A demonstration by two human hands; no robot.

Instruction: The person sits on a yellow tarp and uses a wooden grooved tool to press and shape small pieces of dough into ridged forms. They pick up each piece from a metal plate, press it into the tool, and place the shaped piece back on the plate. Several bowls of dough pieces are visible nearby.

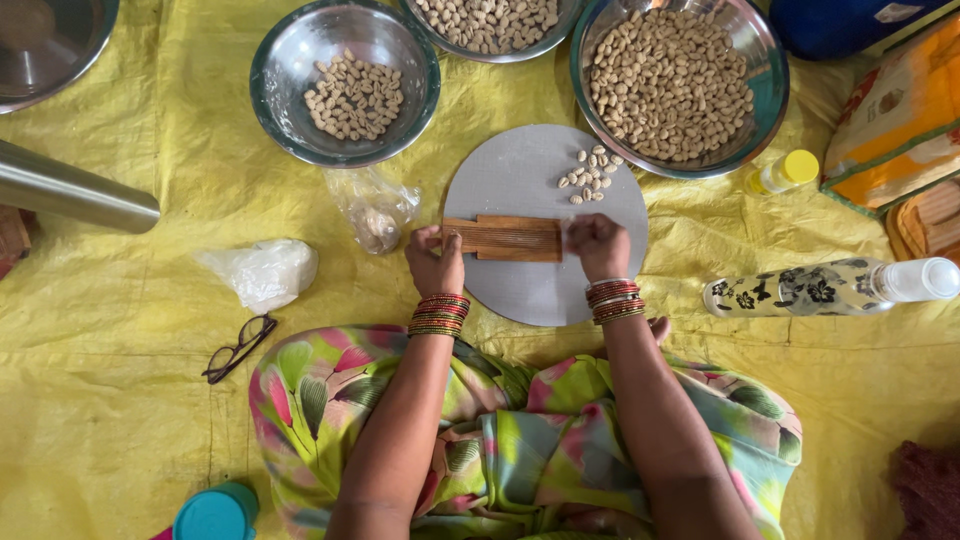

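We note the left hand (435,262) pinched on the left end of a ridged wooden board (505,239), thumb and fingers closed over its edge, steadying it. The right hand (598,246) rests curled on the board's right end, fingers drawn together and pressing down; whether a piece of dough sits beneath them we cannot tell. The board lies flat across the middle of a round grey disc (545,225), directly ahead of the person's lap. We judge the step in hand to be the shaping of small pieces against the ridges, one at a time; the next move appears to call for a firm hold at the left end and a short, even press and roll from the right fingers, kept within the ridged face. At one o'clock from the board, on the disc, lies a small heap of shaped pieces (590,172). Further out at one o'clock stands a large steel bowl (765,60), well filled with like pieces; at eleven o'clock a second steel bowl (275,75) holds fewer, and a third bowl (490,50) is at twelve, cut by the frame. At nine o'clock, near the left hand, lies a crumpled clear bag (375,210). A patterned bottle (800,287) lies at three o'clock, spectacles (238,347) at eight, all on yellow sheeting (130,420).
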